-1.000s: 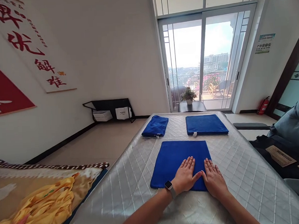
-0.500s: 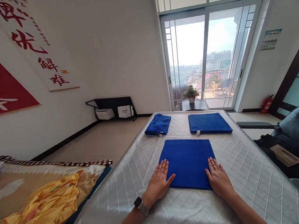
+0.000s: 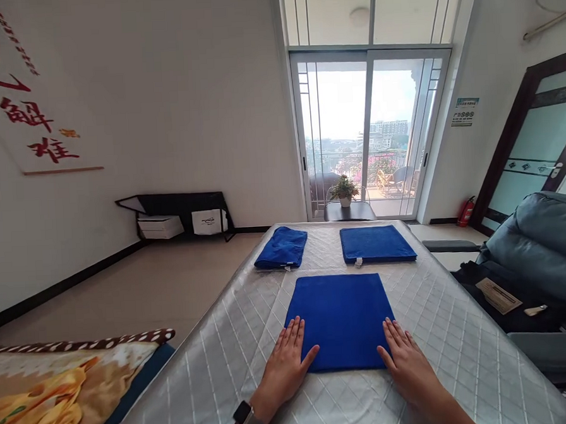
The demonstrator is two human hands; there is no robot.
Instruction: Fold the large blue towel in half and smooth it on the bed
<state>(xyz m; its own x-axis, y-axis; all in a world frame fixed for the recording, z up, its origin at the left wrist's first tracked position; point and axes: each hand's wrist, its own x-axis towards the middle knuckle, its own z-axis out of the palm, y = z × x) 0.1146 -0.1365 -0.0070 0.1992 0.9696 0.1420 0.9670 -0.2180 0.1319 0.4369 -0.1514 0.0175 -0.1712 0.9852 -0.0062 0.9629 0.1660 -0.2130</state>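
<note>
A flat blue cloth (image 3: 340, 320), squarish in outline, lies in front of me on the silver quilted table cover (image 3: 442, 349). My left hand (image 3: 287, 357) rests flat over its left edge, fingers straight and thumb out to the side. Over the right edge lies my right hand (image 3: 404, 354), also flat with the thumb apart. Neither hand grips anything. Farther back on the left is a smaller folded blue cloth (image 3: 282, 247) with a pale tag. At the back right sits a neat folded blue cloth stack (image 3: 377, 244), its white tag at the front edge.
A bed with a yellow cloth (image 3: 41, 408) stands at the lower left. To the right is a grey armchair (image 3: 541, 243) holding dark items. Behind the table, a potted plant (image 3: 344, 190) stands on a chair before the sliding glass door (image 3: 367, 131).
The view has turned right and tilted up a little, so everything appears shifted left. Both hands stay flat on the cloth's side edges, and the cloths keep their places on the table.
</note>
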